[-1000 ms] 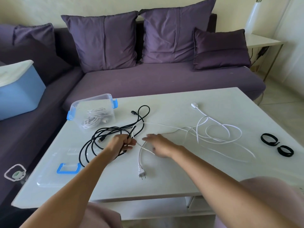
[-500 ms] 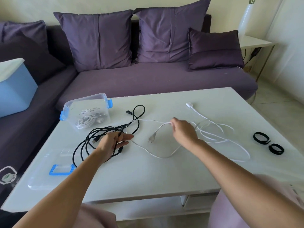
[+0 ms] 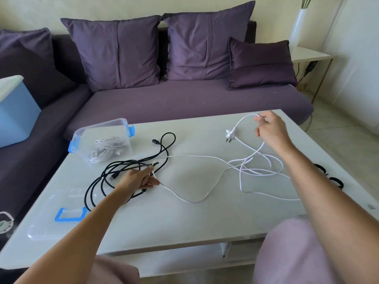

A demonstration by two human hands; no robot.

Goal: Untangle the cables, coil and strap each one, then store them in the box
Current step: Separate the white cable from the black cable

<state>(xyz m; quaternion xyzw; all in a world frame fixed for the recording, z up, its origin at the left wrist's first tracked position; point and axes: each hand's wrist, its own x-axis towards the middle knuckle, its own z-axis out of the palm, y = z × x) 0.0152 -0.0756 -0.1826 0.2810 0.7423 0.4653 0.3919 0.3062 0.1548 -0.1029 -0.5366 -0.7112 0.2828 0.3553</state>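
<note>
A long white cable (image 3: pixel 207 160) sprawls across the white table (image 3: pixel 184 222), looped at the right. My right hand (image 3: pixel 270 130) pinches it near its plug (image 3: pixel 229 134) and holds that end lifted above the far right of the table. A black cable (image 3: pixel 131 167) lies in loose loops at the left. My left hand (image 3: pixel 137 180) rests on those loops with fingers stretched out, touching where white and black cables cross. A clear box (image 3: pixel 102 140) with blue clips stands at the far left and holds a coiled white cable (image 3: pixel 104 150). Black straps (image 3: pixel 328 175) lie at the right edge, partly hidden by my forearm.
The box's clear lid (image 3: pixel 61 214) with a blue clip lies at the table's front left. A purple sofa (image 3: pixel 184 99) with cushions runs behind the table. A light blue bin (image 3: pixel 16 111) sits on the sofa at left. A side table with a white vase (image 3: pixel 297 27) stands at back right.
My right hand has picked up the white cable near its plug and drawn it up and to the right, away from the black loops. My left hand stayed on the black cable, fingers now extended.
</note>
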